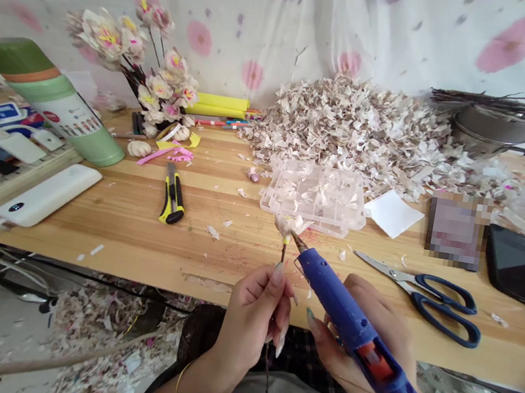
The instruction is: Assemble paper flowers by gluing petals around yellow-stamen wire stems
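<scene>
My left hand pinches a thin brown twig between thumb and fingers, holding it upright above the table's front edge. On top of the twig sits a small pale flower with a yellowish base. My right hand is wrapped round a blue glue gun. Its nozzle points up and left and meets the flower's base or sits just beside it; I cannot tell which. Just behind the flower lies a clear compartment box with pale petals in it.
Dark-handled scissors lie at right, near a white paper square and a black phone. A yellow-black utility knife, a green bottle and finished flowers are at left. A petal heap fills the back.
</scene>
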Tool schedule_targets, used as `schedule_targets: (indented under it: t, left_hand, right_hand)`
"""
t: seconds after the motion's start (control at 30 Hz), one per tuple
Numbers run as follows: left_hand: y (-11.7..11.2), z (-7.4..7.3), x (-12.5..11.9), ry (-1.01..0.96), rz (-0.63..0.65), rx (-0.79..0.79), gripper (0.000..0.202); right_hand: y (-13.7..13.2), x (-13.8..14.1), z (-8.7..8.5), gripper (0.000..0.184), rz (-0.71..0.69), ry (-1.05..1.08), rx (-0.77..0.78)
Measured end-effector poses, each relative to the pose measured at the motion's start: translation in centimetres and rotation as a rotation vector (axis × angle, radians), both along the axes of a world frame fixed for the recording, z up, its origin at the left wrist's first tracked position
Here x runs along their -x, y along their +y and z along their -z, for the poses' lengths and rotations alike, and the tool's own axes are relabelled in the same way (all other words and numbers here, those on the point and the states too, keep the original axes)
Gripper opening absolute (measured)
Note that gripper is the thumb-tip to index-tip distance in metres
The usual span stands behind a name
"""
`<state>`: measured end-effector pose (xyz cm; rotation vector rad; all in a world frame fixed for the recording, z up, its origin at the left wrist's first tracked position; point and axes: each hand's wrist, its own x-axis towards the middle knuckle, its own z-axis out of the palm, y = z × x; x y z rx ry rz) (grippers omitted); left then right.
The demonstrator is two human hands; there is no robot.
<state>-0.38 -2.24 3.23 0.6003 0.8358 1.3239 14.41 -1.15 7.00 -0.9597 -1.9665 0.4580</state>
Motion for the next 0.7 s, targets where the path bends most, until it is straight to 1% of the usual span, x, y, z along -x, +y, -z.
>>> schedule_targets:
  t: [0.2,0.43,0.7]
  left_hand:
    - [-0.01,0.06,0.05,-0.011,-0.002,0.008,0.044]
    - [-0.05,-0.05,0.06,-0.017,-0.011,0.008,0.042]
    - [0.0,-0.1,0.05,-0.024,0.0,0.023,0.042]
  right_hand:
    - [0.15,-0.24,0.3,0.028,0.007,0.011,0.013]
    - [0.25,-0.33,0.11,0.027,0.015,-0.004,0.005]
    - [0.25,-0.22,-0.12,0.029,0.028,-0.004,-0.007]
